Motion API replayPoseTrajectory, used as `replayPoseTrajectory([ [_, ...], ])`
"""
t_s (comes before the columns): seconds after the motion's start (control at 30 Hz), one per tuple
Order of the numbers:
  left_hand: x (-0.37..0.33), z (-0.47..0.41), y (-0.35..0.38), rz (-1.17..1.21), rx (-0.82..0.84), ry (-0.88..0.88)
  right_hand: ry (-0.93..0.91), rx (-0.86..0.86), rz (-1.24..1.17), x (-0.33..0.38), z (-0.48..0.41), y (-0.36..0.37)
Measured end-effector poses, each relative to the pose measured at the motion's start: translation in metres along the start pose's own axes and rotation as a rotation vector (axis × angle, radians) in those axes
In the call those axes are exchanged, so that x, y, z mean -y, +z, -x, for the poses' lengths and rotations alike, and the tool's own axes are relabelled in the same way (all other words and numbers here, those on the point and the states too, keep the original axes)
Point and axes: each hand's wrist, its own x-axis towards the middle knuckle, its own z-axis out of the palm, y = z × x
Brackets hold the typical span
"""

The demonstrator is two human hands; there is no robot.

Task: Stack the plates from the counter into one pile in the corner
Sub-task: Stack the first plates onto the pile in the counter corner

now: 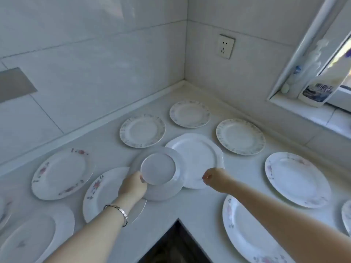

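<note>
While the left hand (133, 186) grips a tilted plate (158, 172) by its near rim, underside facing the camera, the right hand (214, 179) has its fingers curled on the near edge of a plain white plate (197, 156). That plate lies flat on the bench (197, 207), just beside the tilted one. Three small patterned plates (142, 130) lie apart from one another nearer the corner. Larger rose-patterned plates (62, 173) lie singly along both wings of the bench. A bracelet (116, 210) circles the left wrist.
</note>
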Motion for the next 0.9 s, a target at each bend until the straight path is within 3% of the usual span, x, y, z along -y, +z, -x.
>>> replayPoseTrajectory([
  [0.1, 0.02, -0.031, -0.004, -0.076, -0.027, 0.031, 0.094, 0.049, -0.016, 0.006, -0.018, 0.019],
  [0.27, 0.031, -0.092, -0.01, 0.055, -0.01, 0.042, 0.186, 0.015, -0.191, 0.02, -0.043, 0.046],
  [0.4, 0.026, -0.133, -0.002, 0.18, 0.129, 0.03, 0.239, -0.052, -0.324, 0.02, -0.046, 0.052],
  [0.53, 0.021, -0.161, 0.004, 0.303, 0.206, -0.102, 0.281, -0.06, -0.382, 0.01, -0.044, 0.041],
  [0.8, 0.019, -0.167, -0.012, 0.641, 0.4, -0.214, 0.35, -0.11, -0.653, 0.008, -0.047, 0.015],
  [0.9, 0.002, -0.145, -0.022, 0.718, 0.439, -0.151, 0.354, -0.047, -0.733, 0.013, -0.041, 0.009],
])
